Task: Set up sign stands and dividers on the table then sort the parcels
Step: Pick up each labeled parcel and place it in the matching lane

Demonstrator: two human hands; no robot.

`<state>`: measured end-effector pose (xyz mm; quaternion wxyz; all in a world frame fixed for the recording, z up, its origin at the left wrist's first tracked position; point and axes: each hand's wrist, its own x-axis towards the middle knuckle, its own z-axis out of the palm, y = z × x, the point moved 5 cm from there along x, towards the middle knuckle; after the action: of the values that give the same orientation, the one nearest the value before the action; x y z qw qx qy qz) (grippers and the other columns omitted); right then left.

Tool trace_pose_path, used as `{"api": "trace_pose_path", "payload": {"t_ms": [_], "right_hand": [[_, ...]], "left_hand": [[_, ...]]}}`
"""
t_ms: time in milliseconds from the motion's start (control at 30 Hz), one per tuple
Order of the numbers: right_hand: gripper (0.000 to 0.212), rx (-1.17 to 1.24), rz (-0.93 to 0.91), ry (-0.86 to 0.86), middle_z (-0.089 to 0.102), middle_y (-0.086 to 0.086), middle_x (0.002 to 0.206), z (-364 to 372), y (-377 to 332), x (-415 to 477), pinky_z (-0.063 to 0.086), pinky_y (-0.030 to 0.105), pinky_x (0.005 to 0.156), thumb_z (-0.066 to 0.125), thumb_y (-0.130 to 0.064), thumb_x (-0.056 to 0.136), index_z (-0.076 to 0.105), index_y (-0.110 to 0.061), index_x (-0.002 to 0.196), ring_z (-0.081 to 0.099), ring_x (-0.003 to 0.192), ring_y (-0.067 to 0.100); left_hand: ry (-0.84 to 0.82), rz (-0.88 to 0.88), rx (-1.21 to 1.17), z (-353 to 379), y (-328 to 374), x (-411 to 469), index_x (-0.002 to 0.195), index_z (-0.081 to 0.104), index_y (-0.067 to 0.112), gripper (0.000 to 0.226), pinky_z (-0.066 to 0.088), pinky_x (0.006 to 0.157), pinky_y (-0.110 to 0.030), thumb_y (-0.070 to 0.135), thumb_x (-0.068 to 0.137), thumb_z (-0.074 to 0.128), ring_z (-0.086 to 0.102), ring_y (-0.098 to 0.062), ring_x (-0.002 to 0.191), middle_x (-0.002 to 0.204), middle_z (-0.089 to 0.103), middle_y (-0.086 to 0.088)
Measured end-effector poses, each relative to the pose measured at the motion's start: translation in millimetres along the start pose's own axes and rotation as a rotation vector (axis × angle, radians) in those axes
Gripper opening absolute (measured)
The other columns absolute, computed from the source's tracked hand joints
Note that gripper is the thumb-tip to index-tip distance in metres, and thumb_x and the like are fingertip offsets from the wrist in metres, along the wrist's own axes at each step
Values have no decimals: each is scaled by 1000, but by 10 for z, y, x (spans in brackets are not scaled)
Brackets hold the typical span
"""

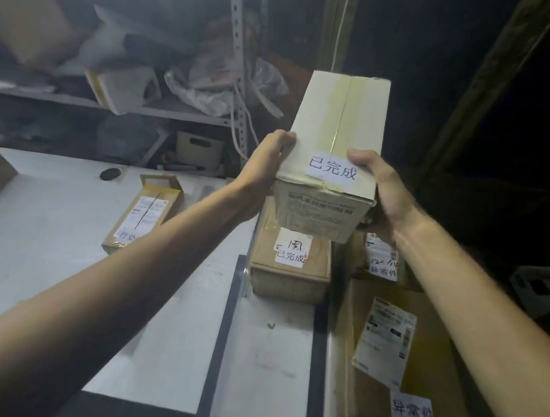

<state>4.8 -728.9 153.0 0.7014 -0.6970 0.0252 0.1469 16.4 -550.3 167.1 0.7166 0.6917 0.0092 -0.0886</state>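
Head view: left hand [265,167] and right hand [380,191] grip opposite sides of a pale taped parcel [334,154], held above a brown parcel [291,264]; stiff cardboard, probably light, best held at side walls.

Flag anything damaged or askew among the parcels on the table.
The narrow brown cardboard parcel at the left of the white table lies at a slant, and its far end flap stands open. The pale taped cardboard box being held looks intact.
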Motion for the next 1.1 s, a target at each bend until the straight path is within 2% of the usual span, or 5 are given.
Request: {"api": "trace_pose_path", "payload": {"t_ms": [233,400,833,1000,1100], "right_hand": [[76,10,75,16,76,2,101,11,233,218,49,30,71,67,-65,67,60,-20,128,70,93,20],[84,8,200,18,75,4,108,78,633,471,47,48,98,73,-70,55,62,-26,126,64,111,30],[78,-51,335,-4,75,9,108,141,971,570,51,32,70,71,-55,66,54,-19,132,70,92,22],[65,-220,199,153,58,-2,133,117,730,394,46,26,85,71,-35,87,40,-24,142,60,107,13],[78,-634,-69,344,34,-3,148,115,423,257,44,35,96,73,-39,84,30,-30,149,42,129,22]], "left_hand": [[-55,-19,34,-22,-301,229,101,44,24,43,27,76,-41,55,70,45,37,-22,85,98,45,-4],[33,-152,60,-232,-815,397,124,50,6,84,40,74,-39,65,63,51,57,-29,106,129,56,-17],[-15,-125,175,-318,-1116,357,99,40,25,35,51,90,-42,49,74,45,57,-23,109,120,50,-9],[2,-104,270,-308,-1025,227,123,41,16,48,47,74,-31,50,90,39,56,-17,98,124,52,-11],[63,-46,292,-332,-851,48,122,44,17,48,50,93,-42,55,98,26,54,-23,112,127,51,-7]]}}
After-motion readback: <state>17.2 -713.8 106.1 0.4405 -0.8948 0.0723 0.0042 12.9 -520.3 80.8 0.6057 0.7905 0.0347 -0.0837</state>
